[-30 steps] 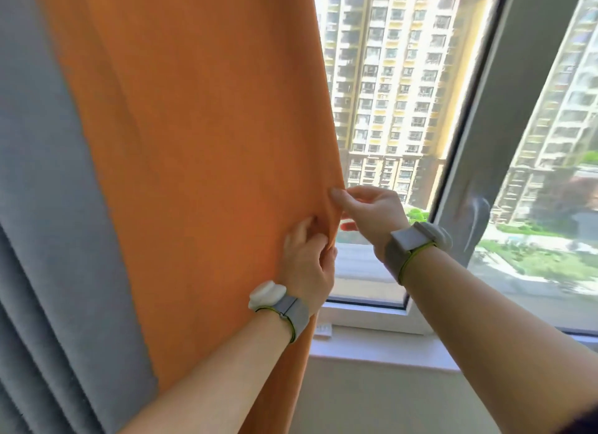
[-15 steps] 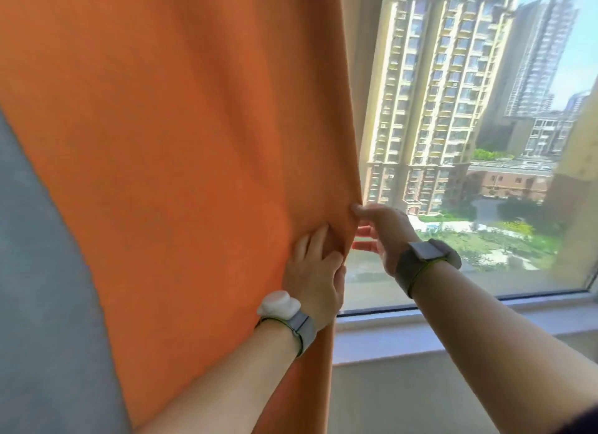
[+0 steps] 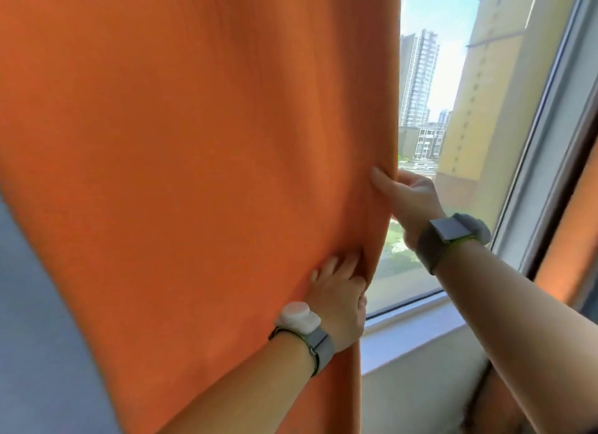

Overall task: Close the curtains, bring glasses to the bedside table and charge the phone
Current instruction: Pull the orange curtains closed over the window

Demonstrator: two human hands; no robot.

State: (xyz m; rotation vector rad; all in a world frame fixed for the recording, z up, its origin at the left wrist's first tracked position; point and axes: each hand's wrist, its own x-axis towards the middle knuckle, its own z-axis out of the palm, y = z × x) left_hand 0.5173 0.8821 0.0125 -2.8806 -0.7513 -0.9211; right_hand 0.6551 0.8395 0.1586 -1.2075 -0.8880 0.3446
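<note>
Two hands are on the free edge of the orange curtain [image 3: 194, 174], both grasping it. The right hand [image 3: 412, 200] is the higher one: its thumb lies on the room side of the cloth and its fingers pass behind the edge, so the fabric is pinched between them. The left hand [image 3: 338, 292] sits lower and a little to the left. Its fingers point up and sink into a fold just inside the edge, and its thumb is at the edge itself, so it grips the cloth. The fabric puckers where each hand takes it.

Each wrist carries a grey band: the left wristband [image 3: 307, 331] has a white module on top, and the right wristband [image 3: 451, 236] has a grey one. Both forearms are bare and reach in from the lower right.

The orange curtain fills most of the view, hanging in front of the left part of the window [image 3: 453, 110]. A grey curtain [image 3: 38, 336] joins it along the left. Right of the hands the glass is uncovered, with tall buildings [image 3: 417, 77] and sky beyond it. A pale sill [image 3: 414, 333] runs under the glass, and the window frame [image 3: 543, 174] slants up on the right. Past the frame, at the right border, hangs a strip of another orange curtain [image 3: 569, 233], well apart from the first.
</note>
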